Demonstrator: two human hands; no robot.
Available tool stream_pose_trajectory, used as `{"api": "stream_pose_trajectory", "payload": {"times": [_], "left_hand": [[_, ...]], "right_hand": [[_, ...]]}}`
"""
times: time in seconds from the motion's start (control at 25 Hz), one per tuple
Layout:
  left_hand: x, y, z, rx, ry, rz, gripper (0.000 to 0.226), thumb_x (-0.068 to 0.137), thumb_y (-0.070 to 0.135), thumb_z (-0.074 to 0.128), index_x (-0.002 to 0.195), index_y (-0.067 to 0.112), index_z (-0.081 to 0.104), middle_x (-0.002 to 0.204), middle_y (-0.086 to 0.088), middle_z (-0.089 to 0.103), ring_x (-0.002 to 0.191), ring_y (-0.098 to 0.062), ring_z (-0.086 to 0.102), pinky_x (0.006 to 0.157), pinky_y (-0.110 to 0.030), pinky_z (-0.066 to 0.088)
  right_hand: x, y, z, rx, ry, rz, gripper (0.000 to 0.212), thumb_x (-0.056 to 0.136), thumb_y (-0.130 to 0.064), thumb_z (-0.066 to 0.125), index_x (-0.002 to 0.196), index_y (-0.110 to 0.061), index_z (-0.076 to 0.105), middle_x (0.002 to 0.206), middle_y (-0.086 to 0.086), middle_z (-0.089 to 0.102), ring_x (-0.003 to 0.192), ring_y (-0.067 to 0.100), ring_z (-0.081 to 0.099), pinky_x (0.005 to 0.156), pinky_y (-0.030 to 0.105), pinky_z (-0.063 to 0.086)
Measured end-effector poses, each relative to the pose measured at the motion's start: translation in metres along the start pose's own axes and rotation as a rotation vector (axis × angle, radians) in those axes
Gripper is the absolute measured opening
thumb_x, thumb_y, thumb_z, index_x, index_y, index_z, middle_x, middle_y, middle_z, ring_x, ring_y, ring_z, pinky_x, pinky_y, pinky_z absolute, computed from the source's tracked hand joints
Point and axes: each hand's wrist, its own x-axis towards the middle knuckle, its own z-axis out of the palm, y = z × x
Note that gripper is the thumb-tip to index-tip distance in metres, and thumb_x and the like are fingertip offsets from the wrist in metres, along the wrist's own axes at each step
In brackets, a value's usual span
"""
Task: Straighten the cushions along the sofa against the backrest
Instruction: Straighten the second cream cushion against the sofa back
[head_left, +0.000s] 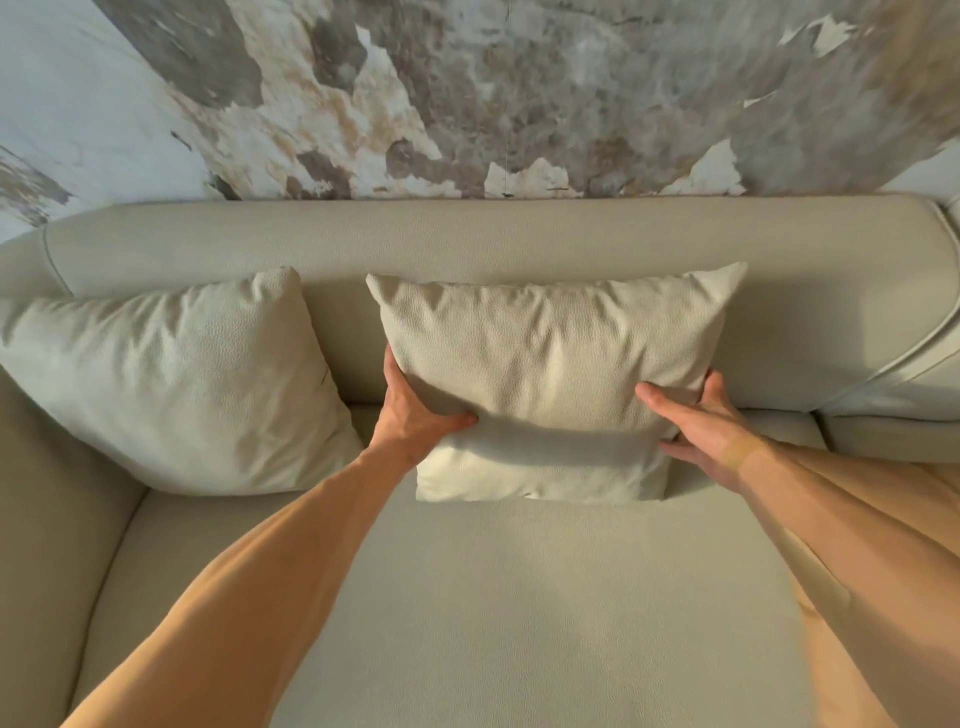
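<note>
Centrally, a pale square cushion (550, 384) stands upright on the sofa seat (519, 597), its top edge leaning against the backrest (467, 234). Left hand (415, 410): grip closed on the cushion's left edge, thumb pressed into the front face, fingers hidden behind. Right hand (701, 426): grip closed likewise on the right edge, thumb on the front. A second cushion (171, 384) rests tilted in the left corner of the sofa, just beside the first but apart from it. Behind the backrest rises a mottled grey and cream wall (493, 93).
</note>
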Motion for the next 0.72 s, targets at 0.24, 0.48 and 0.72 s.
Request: {"api": "stream_pose_trajectory", "payload": {"times": [0.24,0.48,0.72], "left_hand": [[0.013,0.009,0.004,0.061,-0.024,0.033,0.135,0.054,0.037,0.091,0.146,0.046,-0.008,0.152,-0.002,0.033,0.135,-0.030,0.040,0.110,-0.047,0.039],[0.017,0.007,0.005,0.075,-0.043,0.048,0.131,0.058,0.034,0.091,0.148,0.041,-0.004,0.149,-0.001,0.035,0.133,-0.027,0.041,0.105,-0.038,0.042],[0.024,0.016,0.015,0.093,-0.076,0.054,0.122,0.062,0.030,0.089,0.146,0.034,0.001,0.140,-0.004,0.043,0.125,-0.026,0.048,0.086,-0.025,0.042]], "right_hand": [[0.020,-0.006,-0.009,-0.029,0.002,-0.007,0.099,0.041,-0.062,0.087,0.123,-0.040,0.037,0.137,-0.014,0.047,0.125,0.019,0.050,0.094,0.050,0.052],[0.022,-0.001,-0.018,-0.109,0.002,0.021,0.103,0.033,-0.070,0.086,0.117,-0.038,0.037,0.133,-0.012,0.051,0.116,0.028,0.056,0.087,0.052,0.055],[0.024,0.001,-0.030,-0.109,0.037,0.036,0.108,0.034,-0.069,0.087,0.123,-0.038,0.034,0.138,-0.010,0.050,0.119,0.028,0.057,0.081,0.051,0.057]]}}
